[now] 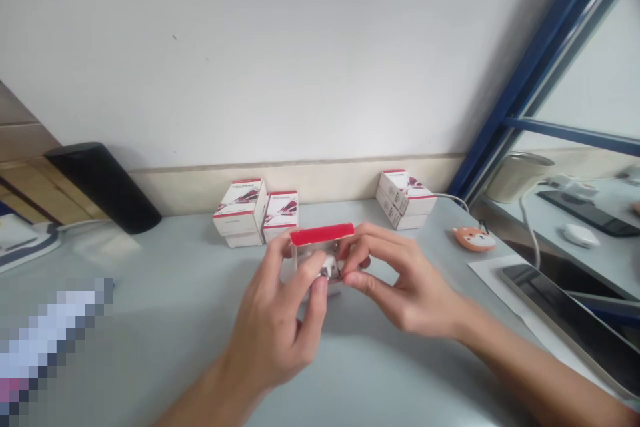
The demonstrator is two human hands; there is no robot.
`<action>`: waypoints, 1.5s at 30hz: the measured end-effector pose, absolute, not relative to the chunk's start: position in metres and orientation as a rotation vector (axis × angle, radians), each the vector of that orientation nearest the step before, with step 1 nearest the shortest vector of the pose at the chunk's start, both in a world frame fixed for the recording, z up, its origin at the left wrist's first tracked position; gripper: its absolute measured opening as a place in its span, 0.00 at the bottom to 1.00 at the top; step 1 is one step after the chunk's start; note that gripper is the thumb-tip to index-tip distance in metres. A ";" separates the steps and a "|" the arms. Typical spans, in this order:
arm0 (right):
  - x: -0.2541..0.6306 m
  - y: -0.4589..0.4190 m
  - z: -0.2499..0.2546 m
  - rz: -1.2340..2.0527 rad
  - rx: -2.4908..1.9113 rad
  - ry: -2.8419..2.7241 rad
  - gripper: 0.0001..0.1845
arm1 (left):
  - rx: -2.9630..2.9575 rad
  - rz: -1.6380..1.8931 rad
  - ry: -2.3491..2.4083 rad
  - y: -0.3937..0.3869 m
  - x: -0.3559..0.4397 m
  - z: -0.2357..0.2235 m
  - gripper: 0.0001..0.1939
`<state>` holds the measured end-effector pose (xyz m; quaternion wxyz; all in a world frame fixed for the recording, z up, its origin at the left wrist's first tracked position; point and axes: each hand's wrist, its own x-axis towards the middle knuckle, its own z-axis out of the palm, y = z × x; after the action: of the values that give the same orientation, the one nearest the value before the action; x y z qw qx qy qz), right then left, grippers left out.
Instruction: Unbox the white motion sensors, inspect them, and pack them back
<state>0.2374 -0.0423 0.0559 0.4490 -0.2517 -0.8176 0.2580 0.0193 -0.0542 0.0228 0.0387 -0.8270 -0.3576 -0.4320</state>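
A small white box with a raised red flap [323, 234] is held above the table, its open side facing me. My left hand [283, 313] is closed around the box's left side, thumb and index finger at the opening against a small white and metallic piece [328, 267]. What this piece is I cannot make out. My right hand [395, 277] is closed at the right side of the box, its thumb and bent fingers at the edge of the opening. Some fingertips of both hands are hidden behind the box.
White-and-red boxes are stacked at the back left [240, 210], beside another box [281, 212], and at the back right [405, 199]. A black cylinder [107, 187] leans at left. An orange animal-face item [474, 238] and a phone [570, 320] on paper lie at right.
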 end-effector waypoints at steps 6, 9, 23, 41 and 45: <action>0.238 -0.044 0.056 0.672 -0.734 -1.914 0.07 | -2.571 -1.296 -0.864 -0.050 0.015 0.023 0.21; 0.238 -0.045 0.055 0.532 -0.721 -1.945 0.05 | -2.560 -1.249 -0.837 -0.050 0.014 0.022 0.21; 0.233 -0.048 0.057 0.498 -0.817 -1.933 0.06 | -2.558 -1.259 -0.815 -0.051 0.016 0.021 0.22; 0.234 -0.050 0.058 0.298 -0.879 -1.920 0.04 | -2.569 -1.277 -0.748 -0.045 0.014 0.019 0.23; 0.233 -0.049 0.053 0.207 -0.816 -1.899 0.05 | -2.606 -1.309 -0.792 -0.045 0.014 0.019 0.24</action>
<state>0.2328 -0.0486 0.0525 0.5076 -0.3384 -0.7877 0.0861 0.0142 -0.0449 0.0189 0.0601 -0.8608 -0.2616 -0.4324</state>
